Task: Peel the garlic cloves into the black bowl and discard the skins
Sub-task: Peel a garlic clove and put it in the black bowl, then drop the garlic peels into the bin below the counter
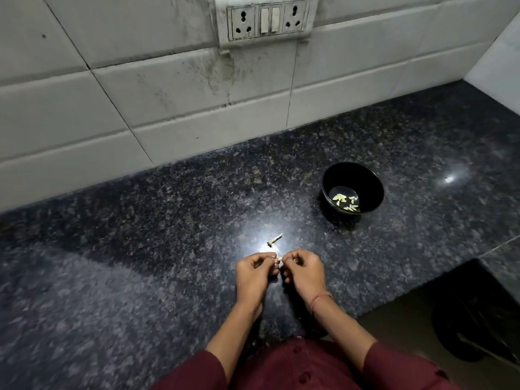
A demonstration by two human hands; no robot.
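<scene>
Cloves [345, 202] in bowl [365, 178] — right, behind hands [280, 270].

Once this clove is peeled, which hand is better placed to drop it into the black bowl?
The right hand, probably. The black bowl sits ahead and to the right, on that hand's side, so the left hand would have to cross over. Both hands pinch the garlic clove between them.

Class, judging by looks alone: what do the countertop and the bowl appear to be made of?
Countertop: probably polished granite, dark with grey speckles, showing bright mirror-like glare.
Black bowl: smooth and glossy, possibly plastic, melamine or glazed ceramic; the view cannot settle which.
</scene>
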